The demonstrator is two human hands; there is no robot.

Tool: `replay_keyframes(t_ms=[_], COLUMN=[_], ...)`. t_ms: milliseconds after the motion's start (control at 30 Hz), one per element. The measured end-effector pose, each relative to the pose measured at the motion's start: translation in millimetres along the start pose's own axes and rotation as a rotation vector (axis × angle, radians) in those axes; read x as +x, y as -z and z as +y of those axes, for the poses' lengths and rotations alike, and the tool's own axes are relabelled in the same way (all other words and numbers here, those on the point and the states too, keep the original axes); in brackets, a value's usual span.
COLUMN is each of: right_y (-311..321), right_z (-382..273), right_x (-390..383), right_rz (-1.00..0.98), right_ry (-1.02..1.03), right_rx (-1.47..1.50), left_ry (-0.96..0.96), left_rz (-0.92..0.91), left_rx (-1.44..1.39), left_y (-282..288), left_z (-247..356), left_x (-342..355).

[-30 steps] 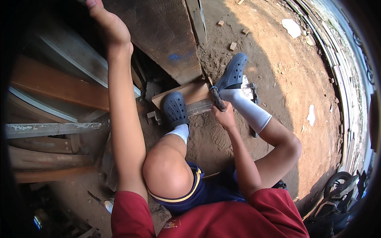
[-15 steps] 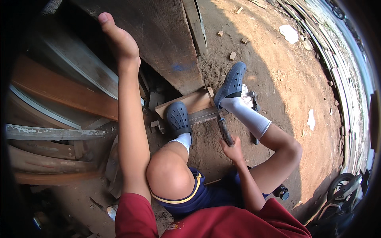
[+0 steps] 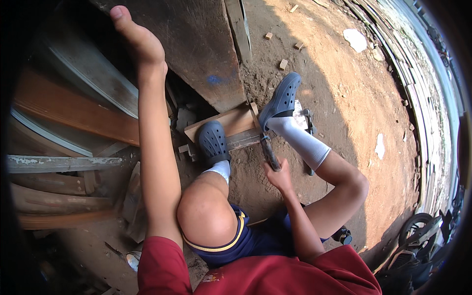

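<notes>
We see the dark-handled tool [image 3: 270,156] slanting over the dirt between our two shoes, its far end close by the right shoe [image 3: 282,100], where we cannot tell its shape. Our right hand [image 3: 279,175] is closed around the near end of its handle. Just ahead of it lies a pale wooden board [image 3: 238,120], with the left shoe [image 3: 213,141] over its near side, and a big, dark plank [image 3: 201,61] rises beyond. Our left hand [image 3: 146,48] is beside that plank with the thumb stretched out; its other fingers are hidden, so we cannot tell whether it grips anything. Past the right ankle we have a metal tool [image 3: 308,114], partly behind the leg. Farther out, small wood blocks [image 3: 283,64] dot the ground, curved brown timber [image 3: 78,112] fills our left, and a motorbike [image 3: 418,238] stands at the lower right
</notes>
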State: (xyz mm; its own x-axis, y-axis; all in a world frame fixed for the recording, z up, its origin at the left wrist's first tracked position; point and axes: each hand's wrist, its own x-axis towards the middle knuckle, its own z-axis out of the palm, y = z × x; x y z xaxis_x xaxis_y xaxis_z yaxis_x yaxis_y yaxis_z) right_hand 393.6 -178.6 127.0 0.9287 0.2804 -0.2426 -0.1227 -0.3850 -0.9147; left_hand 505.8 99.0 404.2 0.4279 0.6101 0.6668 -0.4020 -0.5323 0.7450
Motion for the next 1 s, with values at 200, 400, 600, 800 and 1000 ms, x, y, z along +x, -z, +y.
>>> replay_keyframes(t_ms=[200,400,600,800,1000], right_y=[4,-5,7,-21,9], right_z=[-5,-7,-4,-3,13], right_x=[-7,36,-18,61,-28], right_rz=[-0.017,0.0,0.019,0.079,0.012], right_ry=[-0.014,-0.016,0.028,0.046,0.018], right_rx=[0.019,0.026,0.033,0.084,0.01], left_ry=[0.07,-0.014,0.023,0.104,0.044], left_rz=[0.008,-0.05,0.006,-0.014,-0.021], left_rx=[0.017,-0.074,-0.014,-0.019,0.032], left_y=[1,-3,0,-8,-1], left_z=[-1,2,-6,-2,-3], left_x=[-2,-2,-2,-13,-1])
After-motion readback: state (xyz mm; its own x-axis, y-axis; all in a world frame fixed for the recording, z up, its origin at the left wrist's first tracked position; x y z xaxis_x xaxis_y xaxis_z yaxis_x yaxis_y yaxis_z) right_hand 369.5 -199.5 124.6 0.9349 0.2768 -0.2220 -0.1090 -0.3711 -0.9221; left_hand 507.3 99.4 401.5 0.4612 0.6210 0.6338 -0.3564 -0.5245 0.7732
